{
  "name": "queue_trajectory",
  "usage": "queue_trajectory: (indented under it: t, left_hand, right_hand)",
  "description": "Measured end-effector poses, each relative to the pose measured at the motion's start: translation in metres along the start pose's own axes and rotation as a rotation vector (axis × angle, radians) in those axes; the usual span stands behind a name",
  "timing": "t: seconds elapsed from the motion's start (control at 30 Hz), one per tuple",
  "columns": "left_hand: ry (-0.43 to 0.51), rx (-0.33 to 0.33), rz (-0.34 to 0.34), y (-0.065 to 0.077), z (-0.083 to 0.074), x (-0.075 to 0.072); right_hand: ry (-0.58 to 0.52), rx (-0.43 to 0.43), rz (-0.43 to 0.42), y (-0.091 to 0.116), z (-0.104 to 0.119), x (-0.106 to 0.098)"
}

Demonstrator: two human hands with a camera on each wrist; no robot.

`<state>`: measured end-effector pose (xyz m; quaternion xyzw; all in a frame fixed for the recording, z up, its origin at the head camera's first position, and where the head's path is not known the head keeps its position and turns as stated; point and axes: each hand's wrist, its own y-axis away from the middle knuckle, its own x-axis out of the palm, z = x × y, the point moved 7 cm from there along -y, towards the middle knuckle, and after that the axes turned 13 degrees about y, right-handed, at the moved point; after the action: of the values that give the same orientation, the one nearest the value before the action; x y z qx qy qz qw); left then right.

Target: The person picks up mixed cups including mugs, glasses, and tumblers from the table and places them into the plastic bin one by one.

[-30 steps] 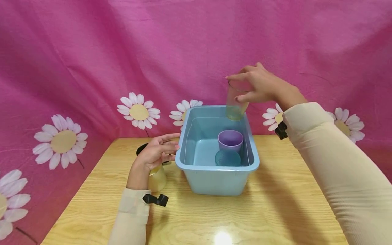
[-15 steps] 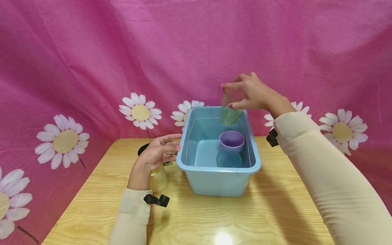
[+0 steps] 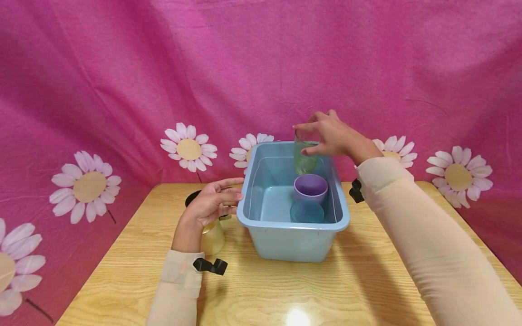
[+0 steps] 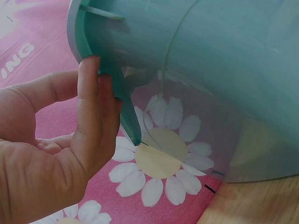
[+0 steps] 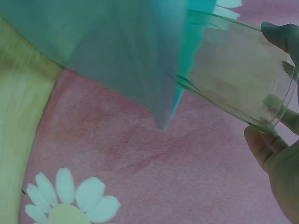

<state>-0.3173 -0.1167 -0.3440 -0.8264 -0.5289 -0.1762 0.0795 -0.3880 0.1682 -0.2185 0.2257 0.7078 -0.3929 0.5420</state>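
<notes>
"What's hard to make out?"

"On my feed, the left hand covers most of a black object and part of a yellowish cup. From the right wrist, I lose the far end of the clear glass behind the rim of the blue tub."

"And the hands?"

"Left: fingers extended, lightly touching the tub rim beside it. Right hand: palm down, thumb and fingers pinching the glass near its top."

"How does the glass look?"

"Transparent, faintly green, near upright. I see it beneath the right hand's fingers, by the tub's back end. A purple cup and a teal bowl sit between the hands, inside the tub."
</notes>
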Motion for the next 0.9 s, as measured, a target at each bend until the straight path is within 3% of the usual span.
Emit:
queue_trajectory:
  t: [0.17, 0.47, 0.9]
  left_hand:
    - [0.006, -0.002, -0.006, 0.0, 0.0, -0.001]
    - [0.006, -0.005, -0.009, 0.001, 0.001, -0.001]
    - [0.013, -0.004, 0.001, 0.001, 0.001, -0.001]
  right_hand:
    - [-0.01, 0.035, 0.047, 0.001, -0.003, 0.014]
    - [-0.021, 0.033, 0.036, 0.004, -0.007, 0.032]
    - [-0.041, 0.077, 0.114, 0.003, -0.007, 0.051]
